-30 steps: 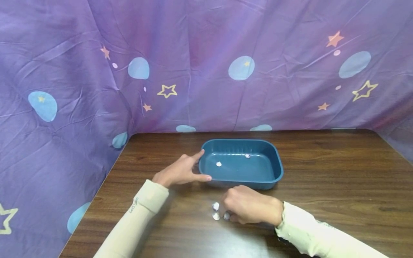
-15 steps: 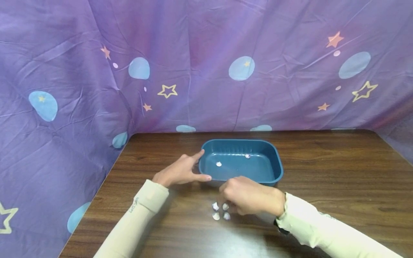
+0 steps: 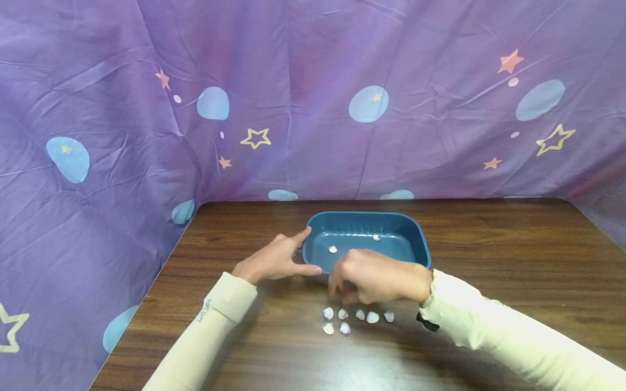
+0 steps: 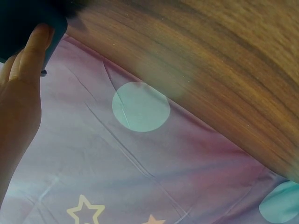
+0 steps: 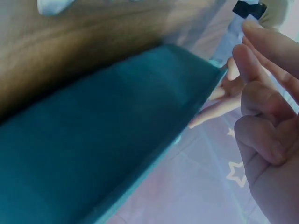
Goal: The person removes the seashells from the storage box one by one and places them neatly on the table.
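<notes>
My left hand (image 3: 274, 259) rests against the left end of a blue plastic basin (image 3: 425, 244), thumb and fingers spread along it. In the left wrist view its straight fingers touch the basin wall. My right hand (image 3: 374, 276) hovers over the basin's near edge, fingers bent. Near its fingertips in the right wrist view a small pale seashell tip (image 5: 252, 18) shows, mostly hidden. Two white seashells lie apart inside the basin, one left (image 3: 332, 249) and one further back (image 3: 376, 237). Several more seashells (image 3: 373, 317) lie in two short rows on the table before it.
The wood-grain table (image 3: 508, 255) extends to both sides of the basin. Behind it and on the left hangs a purple cloth (image 3: 313, 152) printed with stars and blue ovals. A dark band (image 3: 427, 323) shows at the right wrist.
My right hand has risen from beside the seashells to the basin's near edge. Several seashells it covered are now visible. My left hand and the basin stay put.
</notes>
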Demonstrator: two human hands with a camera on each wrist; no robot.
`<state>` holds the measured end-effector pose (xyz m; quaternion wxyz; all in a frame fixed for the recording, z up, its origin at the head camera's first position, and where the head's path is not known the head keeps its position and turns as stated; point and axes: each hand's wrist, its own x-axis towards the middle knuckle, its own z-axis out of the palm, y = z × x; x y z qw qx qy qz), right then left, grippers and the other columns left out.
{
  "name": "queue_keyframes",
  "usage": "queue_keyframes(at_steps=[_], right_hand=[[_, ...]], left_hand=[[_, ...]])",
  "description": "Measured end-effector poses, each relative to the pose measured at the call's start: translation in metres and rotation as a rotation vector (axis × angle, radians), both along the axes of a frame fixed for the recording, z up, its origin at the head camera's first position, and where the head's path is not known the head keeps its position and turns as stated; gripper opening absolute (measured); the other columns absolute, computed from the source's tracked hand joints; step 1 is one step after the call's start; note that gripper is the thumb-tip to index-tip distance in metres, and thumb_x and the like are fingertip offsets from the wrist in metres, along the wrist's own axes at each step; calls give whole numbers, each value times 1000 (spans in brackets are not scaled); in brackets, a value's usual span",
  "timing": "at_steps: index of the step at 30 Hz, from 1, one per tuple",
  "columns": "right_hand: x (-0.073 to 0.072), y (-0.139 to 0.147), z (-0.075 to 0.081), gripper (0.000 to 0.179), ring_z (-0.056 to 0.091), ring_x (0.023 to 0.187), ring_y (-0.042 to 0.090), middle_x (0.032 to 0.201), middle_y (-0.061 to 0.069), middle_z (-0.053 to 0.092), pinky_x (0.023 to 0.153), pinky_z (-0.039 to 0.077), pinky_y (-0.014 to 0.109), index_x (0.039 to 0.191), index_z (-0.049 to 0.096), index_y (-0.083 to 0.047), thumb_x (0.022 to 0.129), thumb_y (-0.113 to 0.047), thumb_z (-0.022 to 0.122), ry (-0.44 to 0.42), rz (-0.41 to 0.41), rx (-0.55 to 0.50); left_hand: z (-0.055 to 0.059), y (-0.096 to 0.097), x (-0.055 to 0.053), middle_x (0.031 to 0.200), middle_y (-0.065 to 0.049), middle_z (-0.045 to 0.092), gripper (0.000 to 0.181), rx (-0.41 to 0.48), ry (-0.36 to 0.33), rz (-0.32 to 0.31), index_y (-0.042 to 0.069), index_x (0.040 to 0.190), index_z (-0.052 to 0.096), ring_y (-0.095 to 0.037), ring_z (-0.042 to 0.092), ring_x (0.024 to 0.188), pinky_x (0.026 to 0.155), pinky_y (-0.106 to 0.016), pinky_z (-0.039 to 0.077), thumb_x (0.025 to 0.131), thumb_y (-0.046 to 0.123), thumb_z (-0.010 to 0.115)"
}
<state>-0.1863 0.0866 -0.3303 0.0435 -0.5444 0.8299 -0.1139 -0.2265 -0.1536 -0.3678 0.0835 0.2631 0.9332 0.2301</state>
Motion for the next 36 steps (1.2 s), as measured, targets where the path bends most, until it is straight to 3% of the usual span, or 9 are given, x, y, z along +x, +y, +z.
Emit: queue_keyframes(at_steps=[6, 13, 19, 22, 27, 31, 34, 36], right_hand=[[-12, 3, 12, 17, 66, 76, 0, 85, -7, 76, 72, 57, 18, 95, 78, -16, 79, -13, 84, -20, -2, -2], [-25, 1, 24, 17, 64, 73, -2, 83, -7, 76, 70, 57, 20, 97, 78, -15, 81, -18, 84, -25, 0, 39], [-49, -2, 33, 25, 60, 64, -2, 77, -10, 72, 63, 54, 18, 99, 77, -16, 84, -35, 81, -67, -46, 129], [-63, -2, 33, 28, 60, 66, 1, 78, -9, 72, 64, 54, 20, 100, 77, -15, 83, -37, 81, -87, -86, 176], [-81, -3, 26, 32, 62, 68, 2, 79, -8, 73, 64, 54, 22, 103, 77, -14, 80, -36, 84, -93, -145, 257], [-94, -6, 17, 42, 62, 63, 3, 71, -8, 71, 59, 53, 21, 106, 77, -14, 74, -38, 88, -82, -198, 336], [-105, -8, 10, 49, 62, 62, 4, 70, -6, 71, 58, 53, 21, 108, 76, -14, 70, -41, 91, -81, -229, 375], [-111, -10, 5, 50, 63, 64, 6, 73, -4, 72, 59, 54, 22, 109, 76, -13, 69, -40, 91, -87, -248, 381]], left_hand=[[1, 1, -1, 131, -17, 67, 105, -8, 15, -11, 5, 159, 25, -14, 63, 86, 90, -31, 56, 83, 59, 74], [2, 1, -1, 124, -15, 70, 104, 10, 5, -24, 4, 159, 24, -15, 65, 82, 90, -33, 57, 84, 57, 74], [5, -2, -3, 138, -17, 64, 104, 14, 5, -23, 4, 159, 24, -18, 67, 103, 104, -38, 54, 85, 58, 73], [5, -2, -3, 134, -15, 66, 105, 4, 5, -10, 5, 159, 25, -16, 65, 100, 102, -37, 54, 84, 61, 72], [3, -2, -2, 103, -13, 70, 106, -15, -19, 6, 8, 159, 25, -13, 58, 78, 86, -32, 54, 83, 64, 71], [0, -2, -1, 122, -18, 69, 106, -17, -12, 16, 7, 159, 26, -14, 60, 87, 94, -35, 55, 82, 64, 72], [-1, -2, -1, 141, -17, 60, 107, -14, -9, 20, 8, 159, 26, -18, 62, 99, 102, -36, 53, 81, 64, 73], [-2, -1, -1, 141, -18, 60, 108, -14, -15, 16, 8, 159, 25, -20, 62, 99, 101, -36, 53, 81, 64, 73]])
